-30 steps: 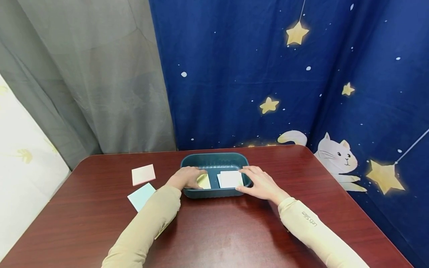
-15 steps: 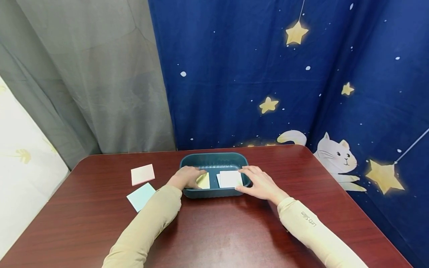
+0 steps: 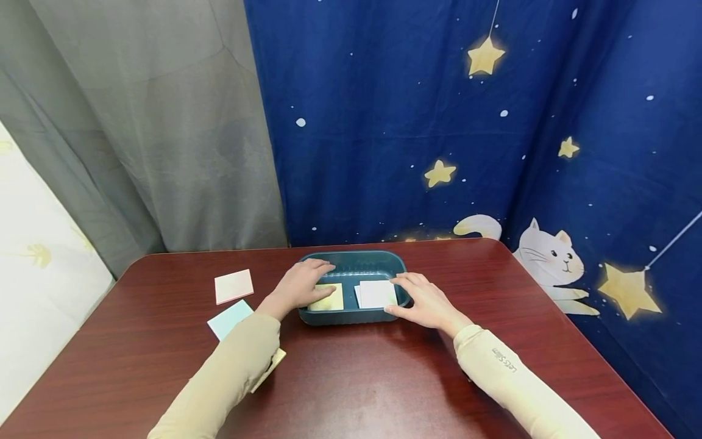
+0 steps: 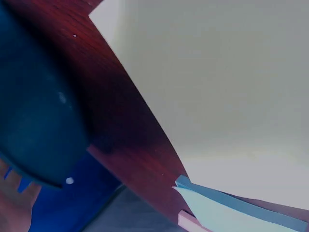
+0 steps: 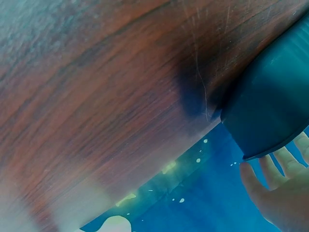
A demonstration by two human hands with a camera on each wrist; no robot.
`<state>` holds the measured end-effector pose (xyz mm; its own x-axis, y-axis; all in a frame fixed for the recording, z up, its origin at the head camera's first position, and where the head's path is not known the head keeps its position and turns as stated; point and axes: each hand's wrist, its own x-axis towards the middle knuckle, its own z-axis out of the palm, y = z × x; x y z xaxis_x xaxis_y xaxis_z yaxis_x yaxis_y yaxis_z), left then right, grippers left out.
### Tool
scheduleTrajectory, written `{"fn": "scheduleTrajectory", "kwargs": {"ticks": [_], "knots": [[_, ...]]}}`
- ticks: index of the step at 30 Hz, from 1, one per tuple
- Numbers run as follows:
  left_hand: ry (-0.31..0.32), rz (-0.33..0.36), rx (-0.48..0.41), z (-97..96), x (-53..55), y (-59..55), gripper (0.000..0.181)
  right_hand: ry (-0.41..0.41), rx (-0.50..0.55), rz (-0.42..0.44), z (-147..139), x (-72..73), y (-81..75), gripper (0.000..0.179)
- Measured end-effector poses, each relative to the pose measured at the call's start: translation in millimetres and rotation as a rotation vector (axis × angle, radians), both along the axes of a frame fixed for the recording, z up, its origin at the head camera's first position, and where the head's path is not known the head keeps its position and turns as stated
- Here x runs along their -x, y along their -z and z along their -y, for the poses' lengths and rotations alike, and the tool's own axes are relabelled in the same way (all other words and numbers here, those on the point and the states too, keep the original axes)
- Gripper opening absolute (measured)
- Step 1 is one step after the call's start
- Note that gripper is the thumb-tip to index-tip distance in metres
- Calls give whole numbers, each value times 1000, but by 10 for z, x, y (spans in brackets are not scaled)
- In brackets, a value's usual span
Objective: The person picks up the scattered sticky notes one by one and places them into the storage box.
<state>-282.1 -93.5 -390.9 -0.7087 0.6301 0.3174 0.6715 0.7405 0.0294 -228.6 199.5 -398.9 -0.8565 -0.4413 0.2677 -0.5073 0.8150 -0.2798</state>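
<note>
A dark teal plastic bin (image 3: 353, 316) stands near the table's far side. Inside it lie a pale yellow sticky note pad (image 3: 329, 300) at the left and white note pads (image 3: 378, 294), overlapping, at the right. My left hand (image 3: 304, 285) hovers over the bin's left end, fingers spread and holding nothing, thumb over the yellow pad. At the right end, my right hand (image 3: 425, 299) rests on the rim with loosely extended fingers; in the right wrist view the fingers (image 5: 285, 166) reach over the bin's edge.
Left of the bin lie a pink note pad (image 3: 234, 286) and a light blue one (image 3: 230, 319). Another yellow pad (image 3: 269, 369) is partly hidden under my left sleeve; a pale pad (image 4: 217, 87) fills much of the left wrist view. Curtains (image 3: 384, 134) hang behind the table.
My left hand has let go of the yellow pad in the bin and moved up and left, baring more of it. The right hand has stayed put.
</note>
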Motion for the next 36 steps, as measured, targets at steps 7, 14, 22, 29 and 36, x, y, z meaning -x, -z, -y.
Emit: {"fn": "scheduleTrajectory", "kwargs": {"ticks": [7, 14, 22, 29, 36], "knots": [[-53, -108, -112, 127, -352, -211, 51, 2, 5, 11, -3, 0, 2, 68], [-158, -39, -92, 307, -760, -311, 61, 4, 3, 10, 0, -3, -10, 67], [-260, 73, -34, 619, -1110, -175, 67, 0, 4, 6, 10, -10, -10, 67], [-371, 243, 57, 782, -1266, 16, 81, 3, 3, 15, 4, -2, -3, 66], [-360, 271, 84, 787, -1357, 231, 82, 3, 7, 12, 5, -3, 5, 68]]}}
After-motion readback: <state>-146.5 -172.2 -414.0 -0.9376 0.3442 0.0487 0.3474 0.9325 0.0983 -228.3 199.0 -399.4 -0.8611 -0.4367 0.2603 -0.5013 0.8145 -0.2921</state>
